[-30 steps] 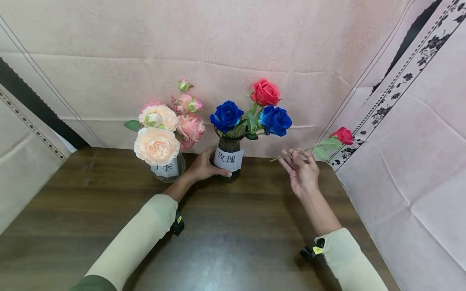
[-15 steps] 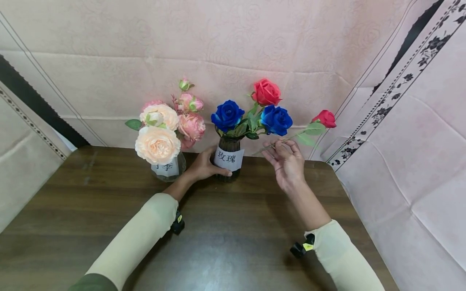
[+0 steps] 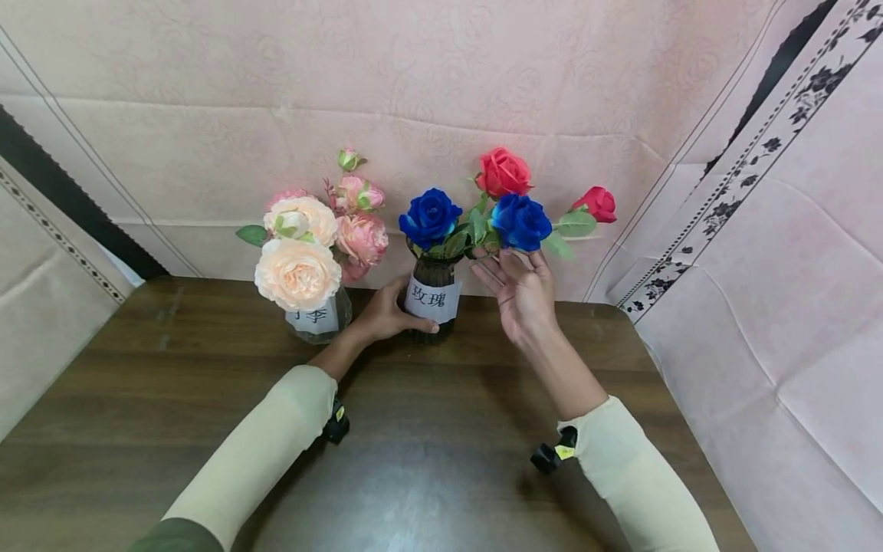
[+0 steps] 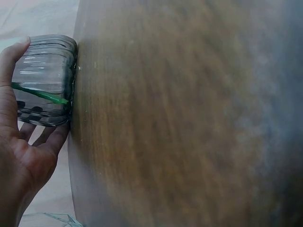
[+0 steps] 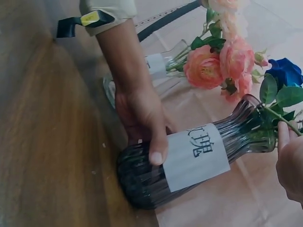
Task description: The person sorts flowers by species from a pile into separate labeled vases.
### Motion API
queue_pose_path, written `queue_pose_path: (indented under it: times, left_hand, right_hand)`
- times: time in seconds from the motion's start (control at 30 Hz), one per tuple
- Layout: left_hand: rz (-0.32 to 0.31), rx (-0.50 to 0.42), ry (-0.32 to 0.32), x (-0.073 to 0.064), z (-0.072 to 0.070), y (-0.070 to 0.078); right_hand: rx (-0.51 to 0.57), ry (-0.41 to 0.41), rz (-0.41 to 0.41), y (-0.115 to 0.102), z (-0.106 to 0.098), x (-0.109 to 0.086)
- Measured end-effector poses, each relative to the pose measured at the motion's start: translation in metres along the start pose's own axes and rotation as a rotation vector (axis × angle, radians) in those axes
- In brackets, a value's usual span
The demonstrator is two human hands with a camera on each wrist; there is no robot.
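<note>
My left hand (image 3: 382,315) grips the dark ribbed glass vase (image 3: 434,271) low on its body, thumb across the front below its white paper label (image 5: 196,156). A green stem shows through the glass in the left wrist view. Two blue roses (image 3: 431,219) and one red rose (image 3: 504,172) stand in this vase. At the right of its mouth, my right hand (image 3: 526,300) pinches the thin stem of another red rose (image 3: 596,205), whose bloom leans out to the right. In the right wrist view the fingers (image 5: 283,134) are close beside the vase's rim.
Just left of my left hand stands a clear glass vase (image 3: 336,328) with a white label, holding peach blooms (image 3: 299,274) and pink blooms (image 3: 362,239). Both vases are near the back edge of the brown wooden table (image 3: 414,445). A pale pink cloth (image 3: 441,69) hangs behind.
My right hand has moved left with the red rose, from the table's right side to the dark vase's mouth. My left hand has stayed on the vase.
</note>
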State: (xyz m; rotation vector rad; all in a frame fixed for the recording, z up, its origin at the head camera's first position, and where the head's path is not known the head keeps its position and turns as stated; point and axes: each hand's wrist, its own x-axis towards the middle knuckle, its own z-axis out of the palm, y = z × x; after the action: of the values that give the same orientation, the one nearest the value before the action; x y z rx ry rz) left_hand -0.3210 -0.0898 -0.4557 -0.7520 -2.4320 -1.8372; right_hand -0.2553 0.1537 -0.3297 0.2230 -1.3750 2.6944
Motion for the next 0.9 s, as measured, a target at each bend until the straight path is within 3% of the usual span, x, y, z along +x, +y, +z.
queue_pose_path:
  times: [0.27, 0.6, 0.73, 0.9]
  left_hand:
    - [0.001, -0.010, 0.005, 0.000, -0.001, 0.000]
    - [-0.017, -0.013, 0.001, -0.001, -0.001, 0.001]
    - [-0.019, -0.014, 0.000, -0.001, -0.001, 0.000]
    - [-0.021, -0.007, -0.003, -0.001, -0.002, 0.000]
  right_hand:
    - [0.024, 0.054, -0.035, 0.000, 0.016, 0.009]
    - [0.018, 0.089, -0.074, 0.002, 0.022, 0.016]
    - [-0.081, 0.123, -0.146, 0.008, 0.026, 0.016]
    - [-0.347, 0.181, -0.227, 0.019, 0.028, 0.013]
